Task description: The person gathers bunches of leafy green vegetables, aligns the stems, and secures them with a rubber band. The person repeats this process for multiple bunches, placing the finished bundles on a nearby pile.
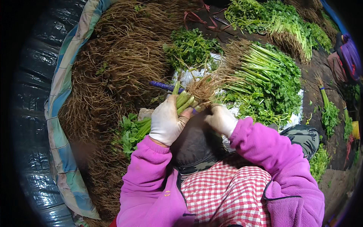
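Note:
My left hand (167, 120), in a white glove, grips a bunch of celery stalks (183, 101) at the stems, its leaves lying to the left behind the wrist. Brown roots (204, 86) spread from the bunch's upper right end. My right hand (220, 117), also gloved, is at the root end with its fingers curled; whether it pinches a root or stalk cannot be told. Something blue or purple shows at my left thumb. A purple-wrapped handle (163, 85) lies just beyond the bunch. To the right is a large pile of rooted celery (263, 71) on white woven sheeting (296, 113).
A big heap of rooted plants (122, 56) fills the left, bordered by a checked cloth edge (61, 113). Loose leaves (192, 46) lie ahead. Tied bunches (329, 110) rest at the right. Red straps (195, 17) and more celery (289, 25) lie at the back.

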The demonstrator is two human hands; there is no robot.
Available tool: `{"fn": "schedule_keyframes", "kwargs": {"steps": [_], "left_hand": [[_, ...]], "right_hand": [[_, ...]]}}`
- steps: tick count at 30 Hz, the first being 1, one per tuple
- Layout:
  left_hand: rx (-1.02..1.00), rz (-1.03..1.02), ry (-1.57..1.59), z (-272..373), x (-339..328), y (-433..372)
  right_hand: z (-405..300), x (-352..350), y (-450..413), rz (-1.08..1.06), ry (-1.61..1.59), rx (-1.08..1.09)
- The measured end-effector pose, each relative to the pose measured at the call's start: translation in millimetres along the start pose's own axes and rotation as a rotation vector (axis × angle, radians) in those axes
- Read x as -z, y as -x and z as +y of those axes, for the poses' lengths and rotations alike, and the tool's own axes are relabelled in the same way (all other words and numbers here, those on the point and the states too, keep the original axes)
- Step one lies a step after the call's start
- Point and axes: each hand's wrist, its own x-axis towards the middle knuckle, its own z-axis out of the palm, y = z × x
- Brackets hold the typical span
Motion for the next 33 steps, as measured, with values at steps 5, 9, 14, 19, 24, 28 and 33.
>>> {"fn": "schedule_keyframes", "kwargs": {"steps": [5,9,14,19,24,28,33], "left_hand": [[-0.043,-0.039,0.073,4,5,1],[-0.109,-0.013,0.03,8,7,0],[-0.035,-0.118,-0.194,12,11,1],[-0.145,0.01,-0.216,13,5,5],[-0.176,0.034,-0.039,5,3,4],[-0.004,-0.089,-0.169,4,4,4],[0.088,-0.197,-0.034,0,5,4]], "right_hand": [[11,16,-76,-0.485,-0.825,0.263],[-32,49,-123,-0.836,-1.246,-0.036],[-124,94,-128,-0.579,-0.78,0.435],[-163,110,-43,-0.551,-0.916,0.453],[-145,110,61,-0.515,-0.756,0.348],[-113,82,110,-0.442,-0.544,0.409],[-75,68,138,-0.366,-0.316,0.444]]}}
